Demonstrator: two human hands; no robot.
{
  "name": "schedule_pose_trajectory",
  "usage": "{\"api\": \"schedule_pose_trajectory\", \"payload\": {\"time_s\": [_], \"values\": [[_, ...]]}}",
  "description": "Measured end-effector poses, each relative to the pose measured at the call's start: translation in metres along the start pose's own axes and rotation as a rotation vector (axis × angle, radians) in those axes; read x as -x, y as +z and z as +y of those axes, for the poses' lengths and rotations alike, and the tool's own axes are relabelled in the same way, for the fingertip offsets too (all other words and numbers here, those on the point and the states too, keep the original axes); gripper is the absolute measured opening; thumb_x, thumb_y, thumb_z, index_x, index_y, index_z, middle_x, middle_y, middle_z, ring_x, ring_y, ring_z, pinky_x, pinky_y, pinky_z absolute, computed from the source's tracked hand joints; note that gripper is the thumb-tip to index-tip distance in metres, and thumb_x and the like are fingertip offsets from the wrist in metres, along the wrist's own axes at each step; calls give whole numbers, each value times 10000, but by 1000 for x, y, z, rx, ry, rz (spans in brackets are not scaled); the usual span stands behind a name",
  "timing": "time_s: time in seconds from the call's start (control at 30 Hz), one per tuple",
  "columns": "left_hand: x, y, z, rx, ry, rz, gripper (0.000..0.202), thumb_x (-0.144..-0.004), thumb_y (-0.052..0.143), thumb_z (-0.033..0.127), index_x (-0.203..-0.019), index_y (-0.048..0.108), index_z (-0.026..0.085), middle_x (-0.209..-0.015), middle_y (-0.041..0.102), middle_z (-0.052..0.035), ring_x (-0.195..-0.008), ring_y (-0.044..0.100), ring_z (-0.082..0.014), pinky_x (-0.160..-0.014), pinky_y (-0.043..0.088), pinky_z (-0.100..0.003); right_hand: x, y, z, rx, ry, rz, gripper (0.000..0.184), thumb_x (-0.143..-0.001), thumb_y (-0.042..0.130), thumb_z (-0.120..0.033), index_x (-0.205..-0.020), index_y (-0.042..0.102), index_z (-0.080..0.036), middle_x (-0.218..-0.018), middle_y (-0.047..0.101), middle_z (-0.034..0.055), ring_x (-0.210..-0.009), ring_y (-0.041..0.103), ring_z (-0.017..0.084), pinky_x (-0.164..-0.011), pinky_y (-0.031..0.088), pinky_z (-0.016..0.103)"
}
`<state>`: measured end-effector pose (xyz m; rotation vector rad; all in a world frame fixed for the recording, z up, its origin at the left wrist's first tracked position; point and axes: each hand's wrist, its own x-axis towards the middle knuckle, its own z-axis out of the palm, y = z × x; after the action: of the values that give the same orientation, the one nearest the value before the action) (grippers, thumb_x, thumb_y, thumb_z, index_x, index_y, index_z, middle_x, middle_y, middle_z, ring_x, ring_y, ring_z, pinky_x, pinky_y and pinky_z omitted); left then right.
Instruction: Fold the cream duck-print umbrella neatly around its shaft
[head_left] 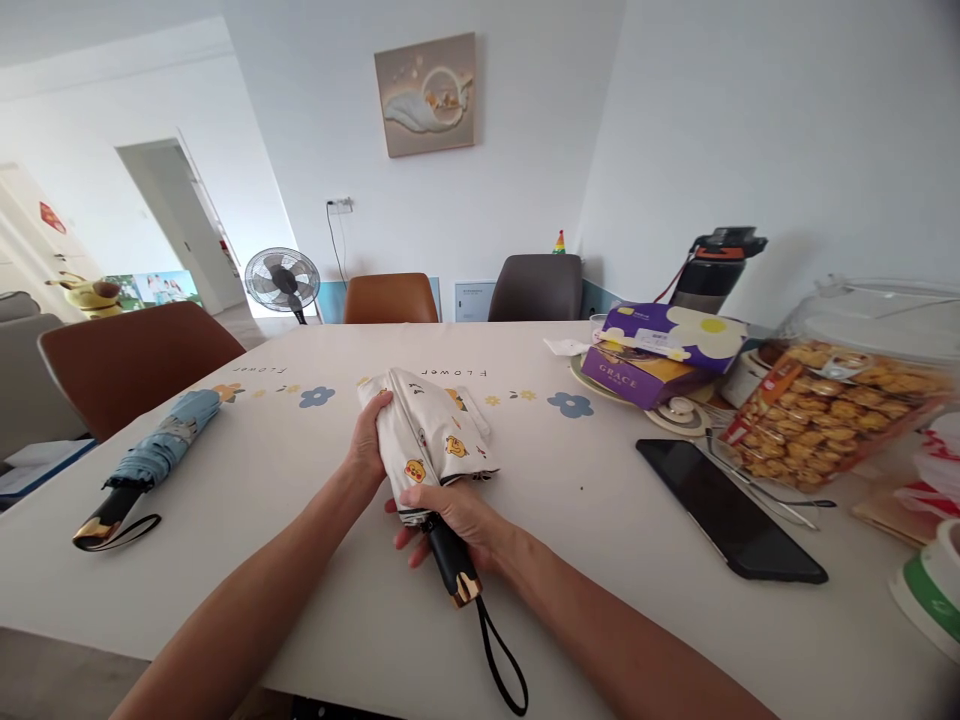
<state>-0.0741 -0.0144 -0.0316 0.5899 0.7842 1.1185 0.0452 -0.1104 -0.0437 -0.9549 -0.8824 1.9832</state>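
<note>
A folded white umbrella [420, 430] printed with yellow chicks is held between my two hands just above the table. My left hand [367, 440] grips the canopy on its left side, thumb on top and the other fingers hidden beneath. Lower down, my right hand [457, 520] is wrapped round the canopy's base by the black handle, its thumb across the cloth. The handle ends in a gold cap, and a black wrist loop hangs from it toward me. Some canopy cloth spreads loosely to the right. A rolled blue umbrella [161, 440] lies at the table's left.
On the right of the white table [570, 620] lie a black phone [727, 510], a purple tissue pack [667, 335] and glasses. Behind them stand a clear jar of cookies [832, 410] and a dark bottle [709, 275]. Chairs [390, 298] line the far edge.
</note>
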Motion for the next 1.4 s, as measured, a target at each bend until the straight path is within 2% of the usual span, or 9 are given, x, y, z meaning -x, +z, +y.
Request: {"api": "schedule_pose_trajectory", "payload": {"time_s": [0.1,0.27,0.4,0.53,0.6,0.77,0.97,1.1,1.4], "values": [[-2,0,-1,-10,-7,21,417,-679,610,446,-953,630,133,-769,681,-104,-742,654,-273,-734,535,-410,1,0,-4,24,77,20,182,-703,619,-220,-821,547,-101,-773,615,51,-418,490,62,-320,427,193],[-10,-4,-7,-134,10,111,406,-650,660,407,-935,613,120,-756,663,-108,-711,642,-252,-679,532,-380,5,4,-11,-28,96,106,114,-714,598,-166,-727,487,-145,-569,479,-39,-386,417,54,-304,378,171],[-18,-14,-11,-522,243,338,431,-615,694,398,-920,572,119,-866,643,-127,-815,622,-272,-701,509,-387,5,4,-12,-90,166,115,110,-748,585,-178,-710,490,-140,-558,452,-41,-386,402,42,-314,373,153],[-23,-21,-10,-965,608,430,465,-695,609,355,-1112,504,179,-1197,547,-118,-1151,476,-270,-952,384,-405,1,-2,-8,-125,145,89,105,-735,608,-167,-716,510,-133,-583,466,-34,-402,428,49,-341,428,176],[-22,-18,-9,-1127,727,380,416,-736,542,292,-1138,502,194,-1244,523,-100,-1205,430,-243,-1004,333,-391,-2,-6,-5,-129,126,55,114,-726,620,-170,-707,515,-132,-574,463,-37,-406,436,54,-360,460,193],[-18,9,-12,-1321,920,71,234,-749,471,217,-924,626,218,-1149,597,-42,-1145,479,-212,-1011,327,-361,-8,-15,1,-90,96,16,135,-729,619,-216,-695,522,-129,-550,491,-33,-381,443,58,-373,478,205],[-28,42,-11,-1446,721,-233,233,-690,537,222,-869,683,254,-1049,660,-33,-1066,523,-265,-1017,292,-403,-9,-17,-5,39,92,161,147,-720,589,-216,-642,488,-142,-436,478,-40,-313,448,95,-325,446,226],[-29,50,-14,-1522,684,-479,322,-671,493,149,-885,698,274,-1074,665,-14,-1065,536,-256,-1023,277,-388,-9,-19,-7,92,149,145,169,-703,594,-234,-608,496,-134,-424,505,-22,-315,514,142,-309,429,237],[-23,46,-17,-1514,611,-577,143,-689,503,216,-616,618,261,-679,666,-29,-776,600,-244,-916,355,-366,-10,-23,-2,145,185,118,169,-662,600,-233,-576,498,-130,-440,535,-4,-354,566,171,-316,454,251]]}}
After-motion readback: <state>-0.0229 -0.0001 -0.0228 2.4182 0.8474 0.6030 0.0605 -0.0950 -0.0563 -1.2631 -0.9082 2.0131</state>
